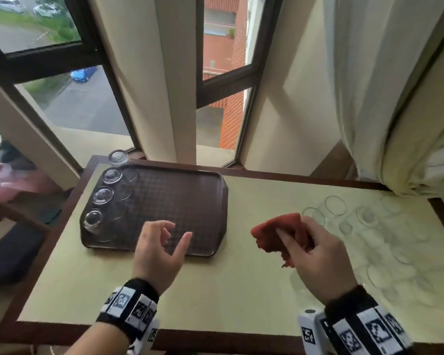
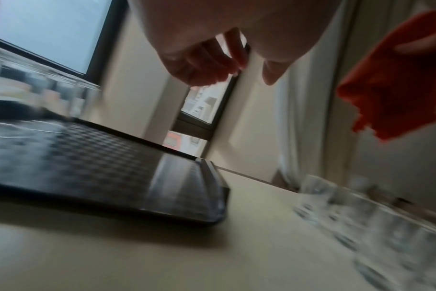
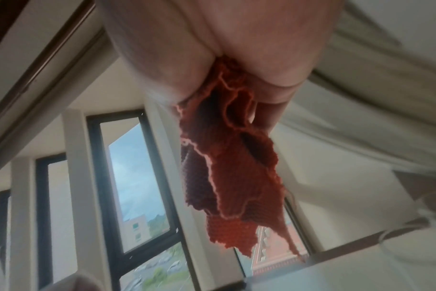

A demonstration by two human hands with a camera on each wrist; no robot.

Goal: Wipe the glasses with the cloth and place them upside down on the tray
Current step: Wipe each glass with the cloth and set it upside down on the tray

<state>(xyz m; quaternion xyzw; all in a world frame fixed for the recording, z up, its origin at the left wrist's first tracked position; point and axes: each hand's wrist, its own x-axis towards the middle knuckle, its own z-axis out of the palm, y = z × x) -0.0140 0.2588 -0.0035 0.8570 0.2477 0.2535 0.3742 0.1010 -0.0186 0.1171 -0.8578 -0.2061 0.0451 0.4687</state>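
Observation:
A dark brown tray [image 1: 180, 201] lies on the left half of the table. Three clear glasses [image 1: 102, 195] stand upside down along its left edge. My left hand [image 1: 177, 230] hovers over the tray's front edge, fingers loosely curled and holding nothing; the left wrist view shows this hand [image 2: 251, 76] above the tray [image 2: 87, 157]. My right hand [image 1: 305, 242] grips a bunched red cloth [image 1: 274, 231] above the table's middle, apart from any glass. The cloth [image 3: 232, 167] hangs from that palm in the right wrist view. Several upright clear glasses [image 1: 335, 204] stand on the right.
One more glass [image 1: 118, 157] stands on the table's back left corner, just beyond the tray. White curtains [image 1: 395, 124] hang close behind the upright glasses. The table [image 1: 215, 290] has a dark wooden rim, and a lower shelf sits to its left.

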